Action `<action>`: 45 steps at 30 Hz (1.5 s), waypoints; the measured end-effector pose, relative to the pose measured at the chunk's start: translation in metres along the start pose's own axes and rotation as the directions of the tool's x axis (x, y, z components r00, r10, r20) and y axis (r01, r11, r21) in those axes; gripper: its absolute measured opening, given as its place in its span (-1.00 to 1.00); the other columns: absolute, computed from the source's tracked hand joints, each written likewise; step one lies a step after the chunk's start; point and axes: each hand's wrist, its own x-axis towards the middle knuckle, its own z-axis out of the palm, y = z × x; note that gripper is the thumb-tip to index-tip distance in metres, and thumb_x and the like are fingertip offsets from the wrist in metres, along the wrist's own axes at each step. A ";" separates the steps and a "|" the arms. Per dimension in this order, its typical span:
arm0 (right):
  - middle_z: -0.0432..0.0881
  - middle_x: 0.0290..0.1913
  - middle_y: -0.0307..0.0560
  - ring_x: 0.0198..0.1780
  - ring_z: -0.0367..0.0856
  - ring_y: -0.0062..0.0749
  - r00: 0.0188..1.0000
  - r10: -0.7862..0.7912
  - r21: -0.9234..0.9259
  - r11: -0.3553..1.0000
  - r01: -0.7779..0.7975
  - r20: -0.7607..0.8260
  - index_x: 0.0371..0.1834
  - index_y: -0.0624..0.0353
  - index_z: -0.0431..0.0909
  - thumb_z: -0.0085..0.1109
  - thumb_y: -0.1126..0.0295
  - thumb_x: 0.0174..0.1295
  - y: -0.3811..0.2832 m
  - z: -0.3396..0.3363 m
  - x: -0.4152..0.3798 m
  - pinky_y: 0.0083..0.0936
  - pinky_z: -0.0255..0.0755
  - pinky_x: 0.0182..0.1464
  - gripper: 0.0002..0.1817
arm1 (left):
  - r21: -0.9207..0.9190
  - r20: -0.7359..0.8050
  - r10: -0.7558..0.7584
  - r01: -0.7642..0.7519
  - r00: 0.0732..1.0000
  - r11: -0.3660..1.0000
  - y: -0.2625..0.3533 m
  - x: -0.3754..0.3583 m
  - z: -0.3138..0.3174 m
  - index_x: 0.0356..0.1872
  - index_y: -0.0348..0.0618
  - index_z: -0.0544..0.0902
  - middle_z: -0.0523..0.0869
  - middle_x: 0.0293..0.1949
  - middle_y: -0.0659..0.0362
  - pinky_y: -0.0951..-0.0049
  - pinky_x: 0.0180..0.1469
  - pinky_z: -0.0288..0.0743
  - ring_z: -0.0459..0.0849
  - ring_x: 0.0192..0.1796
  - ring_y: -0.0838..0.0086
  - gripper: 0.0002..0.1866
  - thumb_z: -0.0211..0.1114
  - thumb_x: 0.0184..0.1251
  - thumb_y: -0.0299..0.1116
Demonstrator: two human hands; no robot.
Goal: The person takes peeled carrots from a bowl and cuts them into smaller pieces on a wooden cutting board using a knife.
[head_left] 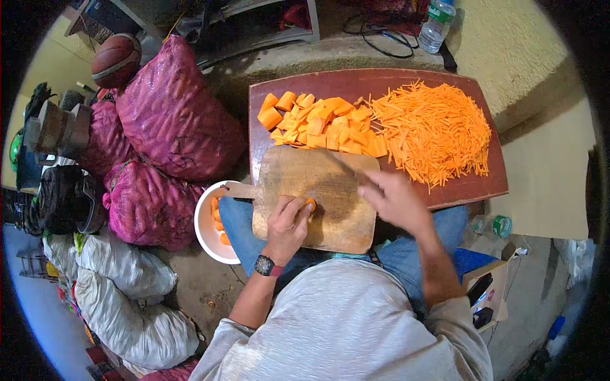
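A reddish-brown desk (318, 84) stands in front of the person, running from the middle of the view towards the right. Bulging pink sacks (175, 111) are stacked to its left, and grey-white sacks (130, 311) slump on the floor nearer the person. A wooden cutting board (276, 171) overlaps the near edge of the desk and reaches back over the person's jeans (236, 222), its handle pointing left. On the right half of the desk lies a wide mound of carrot shreds (438, 133); just beside it, behind the board, is a looser heap of carrot slices (327, 124), with a few thicker chunks at its far left corner. A white basin (203, 232), holding orange pieces, sits beside the board's handle. A basketball (116, 60) rests against the tallest pink sack.

The right hand (395, 200), blurred, is curled closed round the grip of a knife (343, 165), whose smeared blade slants over the far part of the board; whether it touches the wood cannot be told. The left hand (289, 222) is bent over the board, its fingers drawn in and pinching a small carrot piece (311, 204) down near the board's middle. A dark-faced watch (264, 265) circles the left wrist.
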 end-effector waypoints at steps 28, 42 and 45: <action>0.77 -0.12 0.38 -0.04 0.76 0.47 0.961 0.076 0.008 0.997 -0.081 0.266 0.20 0.28 0.55 0.22 0.28 0.58 -0.040 0.020 -0.061 0.19 0.62 -0.04 -0.68 | 0.015 -0.145 0.066 -0.065 0.987 0.998 -0.013 -0.012 0.014 0.05 -0.32 0.72 0.80 -0.09 -0.10 0.20 -0.05 0.70 0.81 -0.10 0.02 -0.69 0.56 0.32 -0.62; 0.75 -0.09 0.46 0.01 0.73 0.51 0.913 0.183 -0.149 0.979 -0.137 0.365 0.23 0.26 0.54 0.18 0.30 0.59 -0.035 0.050 -0.024 0.22 0.59 0.00 -0.69 | 0.018 -0.180 0.093 -0.091 0.979 0.996 -0.015 -0.015 0.017 0.02 -0.33 0.75 0.78 -0.06 -0.12 0.20 -0.08 0.73 0.83 -0.10 0.02 -0.72 0.54 0.32 -0.67; 0.75 -0.08 0.45 0.02 0.73 0.50 0.942 0.140 -0.040 0.990 -0.135 0.305 0.23 0.28 0.55 0.17 0.30 0.60 -0.044 0.037 -0.035 0.16 0.60 0.00 -0.69 | 0.041 -0.150 0.066 -0.060 0.986 0.997 -0.014 -0.016 0.014 0.00 -0.35 0.76 0.80 -0.05 -0.12 0.21 -0.01 0.73 0.82 -0.06 0.03 -0.74 0.53 0.32 -0.68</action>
